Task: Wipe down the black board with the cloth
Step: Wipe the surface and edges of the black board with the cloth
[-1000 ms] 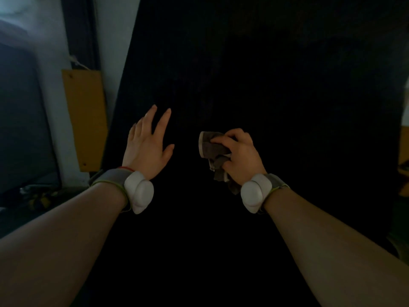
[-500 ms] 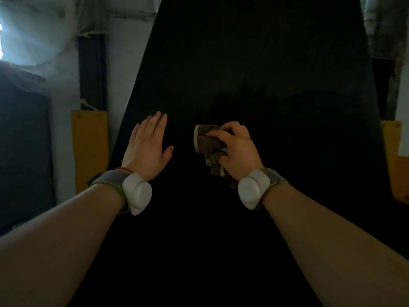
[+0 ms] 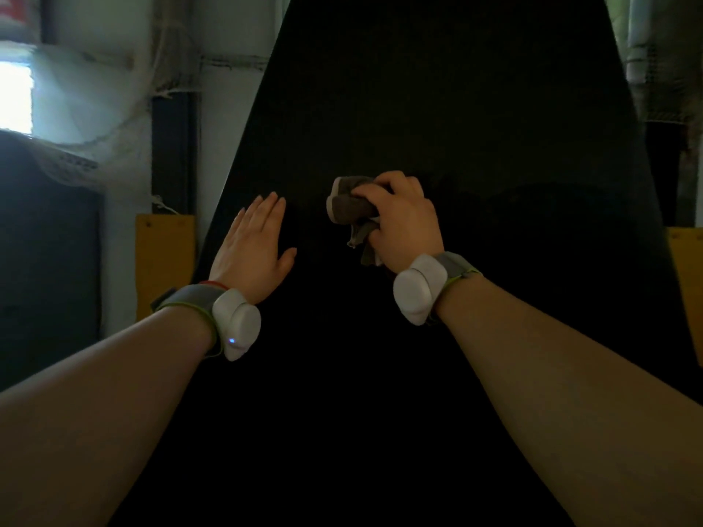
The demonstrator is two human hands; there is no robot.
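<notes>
A tall black board [image 3: 475, 108] leans upright in front of me and fills the middle of the head view. My right hand [image 3: 405, 222] grips a bunched grey-brown cloth [image 3: 348, 205] and holds it against the board near its middle. My left hand [image 3: 255, 241] lies flat on the board with straight fingers, close to the board's left edge and a little lower than the cloth. Both wrists carry grey bands with white pods.
A yellow panel [image 3: 165, 260] leans on the white wall left of the board, and another yellow panel [image 3: 686, 283] shows at the right edge. A bright window [image 3: 15, 97] is at the far left, with a dark mass [image 3: 45, 241] below it.
The view has tilted up, showing more of the board's top. My right hand has moved the cloth up the board. My left hand's fingers have closed together flat on the board.
</notes>
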